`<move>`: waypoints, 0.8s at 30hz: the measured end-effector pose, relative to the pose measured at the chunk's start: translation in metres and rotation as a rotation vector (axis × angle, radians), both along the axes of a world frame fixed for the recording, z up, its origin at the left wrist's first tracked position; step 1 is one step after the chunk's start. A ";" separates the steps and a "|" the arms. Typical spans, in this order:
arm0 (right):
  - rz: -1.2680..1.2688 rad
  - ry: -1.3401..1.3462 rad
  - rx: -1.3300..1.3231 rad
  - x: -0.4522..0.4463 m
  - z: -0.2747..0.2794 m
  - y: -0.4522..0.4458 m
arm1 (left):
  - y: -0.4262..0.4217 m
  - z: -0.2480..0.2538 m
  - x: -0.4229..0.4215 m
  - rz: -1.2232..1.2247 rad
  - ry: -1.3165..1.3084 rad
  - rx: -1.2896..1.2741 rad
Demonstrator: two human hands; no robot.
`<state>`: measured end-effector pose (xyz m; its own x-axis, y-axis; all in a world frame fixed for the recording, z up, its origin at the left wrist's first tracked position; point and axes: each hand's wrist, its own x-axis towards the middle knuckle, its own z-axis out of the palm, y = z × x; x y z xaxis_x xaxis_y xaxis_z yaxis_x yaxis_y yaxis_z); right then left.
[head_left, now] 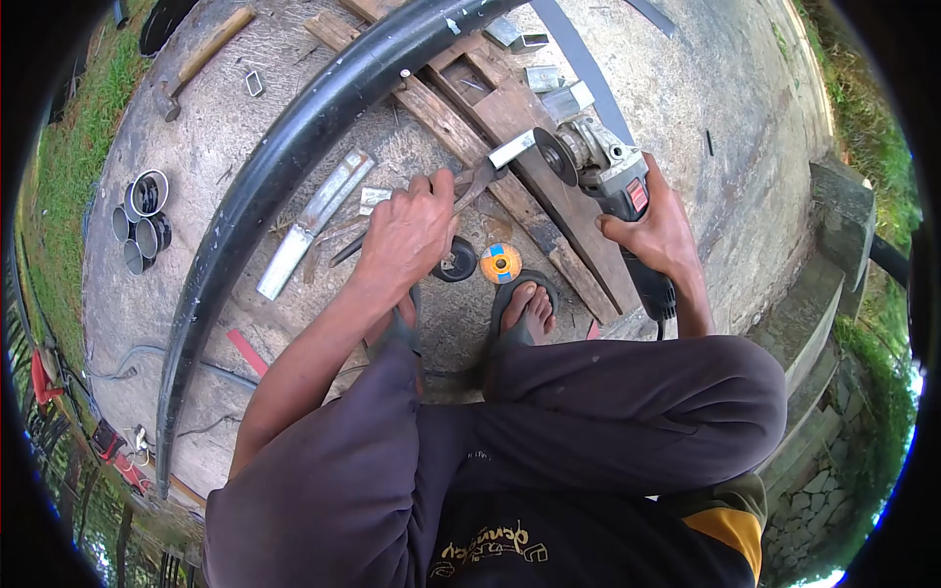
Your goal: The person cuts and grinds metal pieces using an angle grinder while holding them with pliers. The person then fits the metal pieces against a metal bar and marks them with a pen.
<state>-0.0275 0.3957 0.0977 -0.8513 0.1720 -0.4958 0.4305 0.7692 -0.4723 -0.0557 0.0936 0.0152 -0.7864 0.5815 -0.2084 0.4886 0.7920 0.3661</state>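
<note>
My left hand is closed around a pair of pliers. Their jaws grip a short piece of square metal tube. In my right hand is an angle grinder, held by its body. The grinder's dark disc is at the right end of the tube piece; I cannot tell whether they touch or whether the disc spins. Wooden planks lie beneath both tools. Near my feet are an orange disc and a black round disc.
A long black pipe arches across the left side. Beyond it lie a hammer and several pipe rings. Galvanized tube lengths rest on the concrete, with more offcuts past the grinder. Concrete blocks edge the right.
</note>
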 end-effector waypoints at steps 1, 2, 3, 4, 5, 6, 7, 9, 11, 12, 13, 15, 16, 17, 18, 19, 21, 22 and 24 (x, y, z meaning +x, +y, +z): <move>0.003 0.001 -0.001 0.000 0.001 -0.001 | 0.000 0.002 -0.001 0.000 -0.011 -0.004; 0.000 -0.005 -0.008 0.000 0.002 -0.002 | 0.000 0.002 0.000 0.004 -0.006 -0.007; -0.002 -0.008 -0.015 -0.001 0.004 -0.004 | 0.001 0.002 -0.001 0.007 0.003 -0.009; -0.005 -0.012 -0.022 -0.002 0.004 -0.005 | 0.002 0.002 -0.001 0.010 0.010 -0.010; -0.005 -0.018 -0.021 -0.002 0.004 -0.006 | 0.003 0.003 -0.001 0.017 0.007 -0.005; -0.005 -0.024 -0.020 -0.002 0.004 -0.007 | 0.004 0.003 -0.001 0.023 0.004 0.001; -0.005 -0.030 -0.019 -0.003 0.004 -0.007 | 0.005 0.004 -0.001 0.030 0.001 0.007; -0.004 -0.047 -0.012 -0.003 0.004 -0.007 | 0.007 0.006 -0.001 0.032 0.025 -0.008; -0.004 -0.063 -0.001 -0.003 0.004 -0.007 | 0.007 0.007 -0.001 0.030 0.044 -0.022; -0.004 -0.069 0.007 -0.004 0.004 -0.007 | 0.007 0.007 -0.001 0.027 0.052 -0.028; -0.003 -0.075 0.015 -0.004 0.004 -0.007 | 0.007 0.008 -0.001 0.024 0.060 -0.035; -0.002 -0.069 0.007 -0.004 0.003 -0.006 | 0.008 0.007 -0.001 0.024 0.077 -0.038; 0.000 -0.067 0.003 -0.004 0.003 -0.006 | 0.009 0.007 0.000 0.024 0.084 -0.039; 0.003 -0.066 0.004 -0.004 0.003 -0.005 | 0.009 0.007 0.000 0.026 0.089 -0.043; 0.007 -0.065 0.005 -0.004 0.002 -0.005 | 0.010 0.007 0.000 0.030 0.093 -0.047; 0.010 -0.066 0.006 -0.004 0.002 -0.005 | 0.010 0.007 0.001 0.033 0.096 -0.050; 0.012 -0.074 0.010 -0.004 0.003 -0.006 | 0.012 0.008 0.003 0.045 0.101 -0.049; 0.013 -0.077 0.011 -0.004 0.003 -0.006 | 0.012 0.008 0.003 0.051 0.104 -0.049; 0.017 -0.074 0.020 -0.004 0.002 -0.007 | 0.012 0.008 0.004 0.048 0.110 -0.061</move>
<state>-0.0320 0.3889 0.0997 -0.8150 0.1686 -0.5543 0.4507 0.7857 -0.4237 -0.0520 0.1058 0.0233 -0.8329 0.5317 -0.1533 0.4844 0.8345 0.2627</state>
